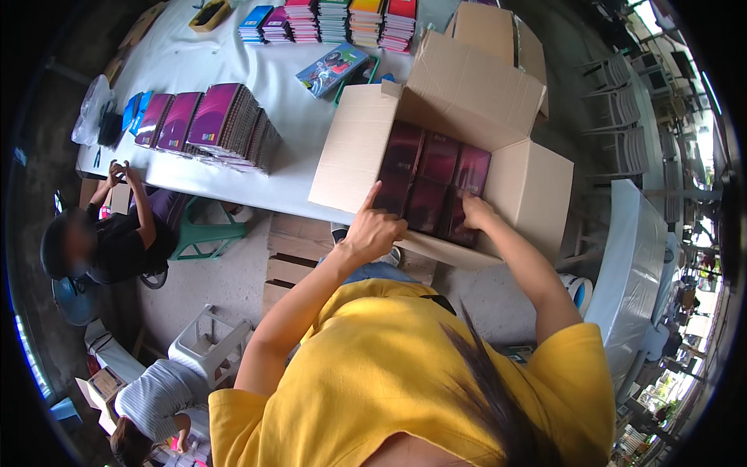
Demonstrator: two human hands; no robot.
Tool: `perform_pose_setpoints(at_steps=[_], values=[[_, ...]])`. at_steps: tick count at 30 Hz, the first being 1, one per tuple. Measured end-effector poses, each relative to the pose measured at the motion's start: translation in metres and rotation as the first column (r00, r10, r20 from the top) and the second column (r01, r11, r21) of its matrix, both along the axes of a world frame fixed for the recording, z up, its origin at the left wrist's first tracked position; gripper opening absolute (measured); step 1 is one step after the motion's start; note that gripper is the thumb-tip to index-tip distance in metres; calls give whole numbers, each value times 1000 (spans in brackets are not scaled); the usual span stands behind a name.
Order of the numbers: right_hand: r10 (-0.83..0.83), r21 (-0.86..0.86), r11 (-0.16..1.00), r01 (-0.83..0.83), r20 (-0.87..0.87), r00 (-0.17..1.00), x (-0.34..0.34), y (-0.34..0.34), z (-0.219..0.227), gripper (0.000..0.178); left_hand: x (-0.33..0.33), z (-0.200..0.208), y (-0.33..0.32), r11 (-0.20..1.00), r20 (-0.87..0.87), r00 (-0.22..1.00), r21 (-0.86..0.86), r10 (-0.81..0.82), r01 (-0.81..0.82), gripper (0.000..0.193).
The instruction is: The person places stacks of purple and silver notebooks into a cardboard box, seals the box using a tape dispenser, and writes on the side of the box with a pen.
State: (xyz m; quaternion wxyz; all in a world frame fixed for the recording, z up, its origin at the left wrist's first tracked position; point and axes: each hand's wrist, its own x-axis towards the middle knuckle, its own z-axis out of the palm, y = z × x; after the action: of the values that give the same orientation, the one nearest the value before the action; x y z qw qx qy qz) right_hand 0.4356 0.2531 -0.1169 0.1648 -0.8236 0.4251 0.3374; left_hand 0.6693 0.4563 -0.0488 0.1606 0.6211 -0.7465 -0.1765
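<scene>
Books (436, 183) with dark purple covers are sitting packed inside the big cardboard box (537, 194), and the box is resting on the near edge of the white table (288, 117). We are seeing about 3 rows of them standing tight side by side, so they are holding each other up and not falling over. The box flaps are standing open, so we are able to reach in from above. Our left hand (372, 230) is resting on the near edge of the box with 1 finger pointing up over the books, and it is not gripping anything. Our right hand (475, 210) is pressing down on the near right corner of the books, fingers bent over their tops, but we cannot tell if it is really grasping 1 or only touching. More purple books (226, 121) are lying in leaning rows farther back on the table, with bright stacks of thin books (342, 19) lined up at the far end. 2 other people are sitting low on the floor at the left, and 1 face is blurred. Our yellow shirt (405, 373) and dark hair are covering the floor below us. The box walls are hiding how deep the books go, and the covers are too dark to make out.
</scene>
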Motion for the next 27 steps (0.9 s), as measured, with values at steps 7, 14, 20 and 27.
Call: perform_pose_setpoints(at_steps=[7, 14, 20, 27], values=[[40, -38, 999, -34, 150, 988, -12, 11, -19, 116, 5, -3, 3, 1000, -5, 1000, -16, 2, -2, 3], [20, 33, 999, -29, 256, 966, -19, -13, -19, 117, 6, -3, 4, 1000, -37, 999, 4, -17, 17, 3], [76, 199, 975, -98, 118, 990, -9, -41, -4, 98, 6, -5, 2, 999, 3, 999, 20, -33, 33, 7], [2, 539, 832, -131, 235, 972, 2, -81, -5, 92, 7, -3, -1, 1000, -6, 1000, 15, -18, 18, 5]])
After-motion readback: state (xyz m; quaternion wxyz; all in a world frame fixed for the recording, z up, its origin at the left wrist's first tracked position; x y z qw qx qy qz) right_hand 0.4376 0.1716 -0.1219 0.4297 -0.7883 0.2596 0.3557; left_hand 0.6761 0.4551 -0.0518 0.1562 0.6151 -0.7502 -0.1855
